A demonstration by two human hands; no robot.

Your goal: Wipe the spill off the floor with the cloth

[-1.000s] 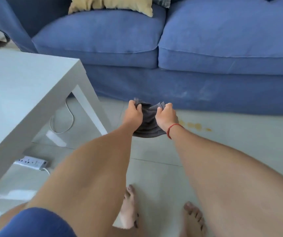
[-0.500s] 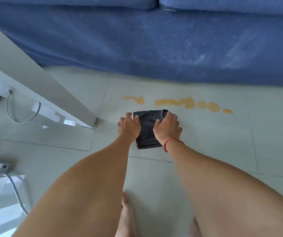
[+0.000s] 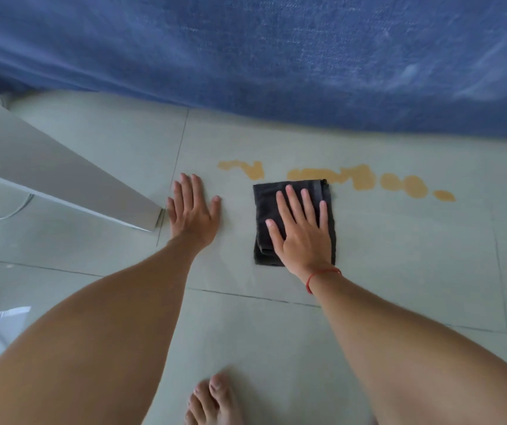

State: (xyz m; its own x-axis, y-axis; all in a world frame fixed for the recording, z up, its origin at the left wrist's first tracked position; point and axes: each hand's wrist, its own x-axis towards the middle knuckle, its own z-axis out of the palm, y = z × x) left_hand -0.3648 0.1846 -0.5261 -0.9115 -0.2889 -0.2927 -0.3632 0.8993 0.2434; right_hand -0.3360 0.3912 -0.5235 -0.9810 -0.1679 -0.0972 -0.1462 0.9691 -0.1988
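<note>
My right hand [image 3: 302, 230] lies flat, fingers spread, on the folded dark cloth [image 3: 295, 222], pressing it to the pale tiled floor [image 3: 399, 271] rather than gripping it. My left hand [image 3: 192, 211] is open too, palm down on the bare tile just beside the foot of the white table leg [image 3: 99, 194], holding nothing and seemingly propping me up as I lean in. The cloth sits at the near edge of the orange spill [image 3: 362, 179], its far edge touching or slightly covering the middle streak. The wiping, by my reckoning, has barely begun: the spill shows as a broken line of streaks and drops running left to right in front of the blue sofa [image 3: 307, 56], with a curl of it to the left of the cloth and several blobs trailing off to the right. All of that is yet to be cleaned. My bare toes [image 3: 212, 400] show at the bottom edge.
</note>
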